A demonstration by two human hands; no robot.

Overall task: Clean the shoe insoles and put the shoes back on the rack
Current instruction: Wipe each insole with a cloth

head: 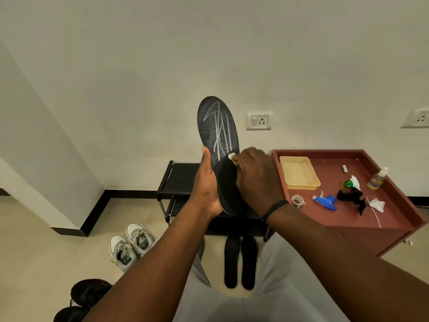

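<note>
The insole (218,133), held upright before the wall, looks light, thin and bendy, so the left hand (206,182) grips its heel half, fingers curled behind, while the right hand (253,175) pinches what seems a white wipe (231,156) against it.

1. Black shoes (86,298) bottom left: cut off by frame edge.
2. White wipe (231,156): mostly hidden under right hand (255,177).
3. Second wall socket (417,118): clipped at right edge.
4. Small table items (345,168): too small to identify.
</note>
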